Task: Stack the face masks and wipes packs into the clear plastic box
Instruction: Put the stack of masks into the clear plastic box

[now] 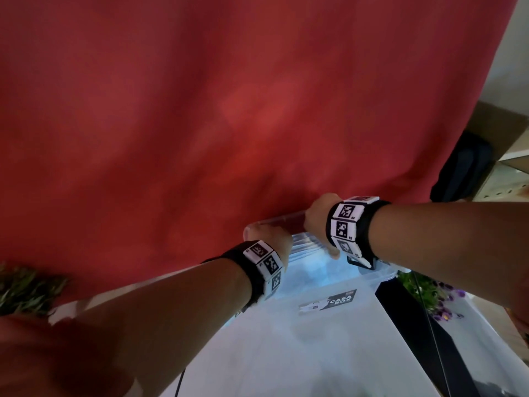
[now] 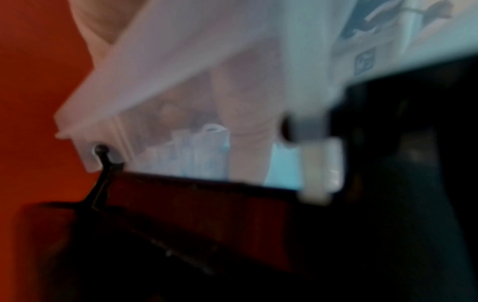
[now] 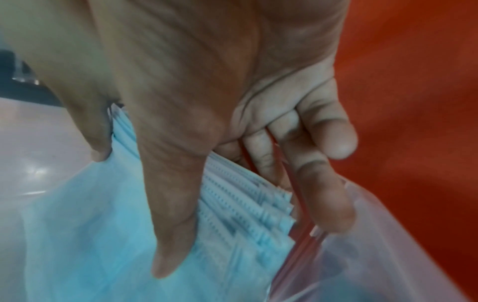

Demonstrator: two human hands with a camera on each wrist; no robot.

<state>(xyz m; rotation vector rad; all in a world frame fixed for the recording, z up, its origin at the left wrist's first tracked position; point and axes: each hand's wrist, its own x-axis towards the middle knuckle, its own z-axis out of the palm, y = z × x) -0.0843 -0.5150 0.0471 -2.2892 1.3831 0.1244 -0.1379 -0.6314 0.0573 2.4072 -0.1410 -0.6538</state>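
Over the far rim of the box: both hands reach in side by side.
Clear plastic box [image 1: 380, 277]: low in the head view, its far edge against a red cloth [image 1: 229, 110]; a dark label [image 1: 329, 303] reading CASA BOX shows on its pale surface.
Face masks [image 3: 108, 220]: a pale blue stack standing on edge inside the box, against the far wall (the pleated edges fan out in the right wrist view).
Right hand [image 1: 320, 219]: grasping the mask stack, thumb [image 3: 170, 224] pressed on its near face, fingers [image 3: 320, 194] curled behind it, between the masks and the clear wall.
Left hand [image 1: 272, 239]: just left of the right one at the far rim; its fingers are hidden and its wrist view is blurred, so whether it grips anything I cannot tell.
Left wrist view: more blue and white mask edges [image 2: 196, 151] show hazily through the clear plastic.
Wipes packs: none that I can make out.
Wrists: each carries a black band with black-and-white marker tiles [image 1: 343, 224].
Around: green foliage [image 1: 25, 293] at the left edge, purple flowers [image 1: 446, 299] at the right, a dark bag [image 1: 463, 167] beyond the cloth.
In the way: the two forearms cross over the box and cover much of its inside.
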